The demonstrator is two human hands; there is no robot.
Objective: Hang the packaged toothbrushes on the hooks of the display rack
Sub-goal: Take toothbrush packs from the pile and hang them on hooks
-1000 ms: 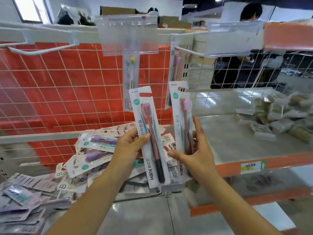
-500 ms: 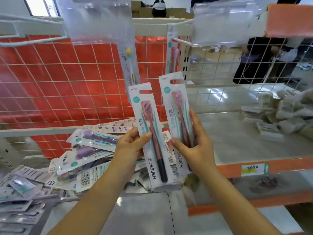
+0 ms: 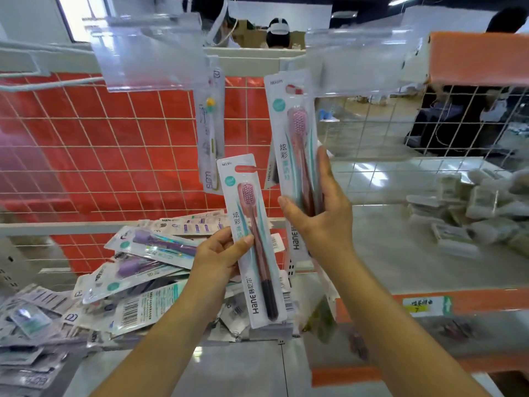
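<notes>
Right hand (image 3: 320,222) grips a packaged pink toothbrush (image 3: 297,156) around its lower half: thumb across the front, fingers wrapped behind the right edge. Pack stands near upright above the grip, top edge up at the clear price-tag holder (image 3: 355,61) of the right hook; cannot tell if the hang hole is on the hook. Another pack hangs just behind it, only its left edge showing.

Left hand (image 3: 220,253) pinches a second identical pack (image 3: 252,239), thumb on the front near mid-height, fingers behind. This pack sits lower and left of the right-hand one, tilted slightly, bottom end well below the grip.

Up and left of the left grip, a pack with a yellow-green brush (image 3: 210,130) hangs from the middle hook under a clear tag holder (image 3: 148,53). Red wire-grid back panel (image 3: 86,144) behind it.

Below and left of the left grip: loose pile of packaged toothbrushes (image 3: 128,270) on the shelf (image 3: 177,365), some purple. Far right of the right grip, stacked small packets (image 3: 469,213) on the neighbouring shelf.
</notes>
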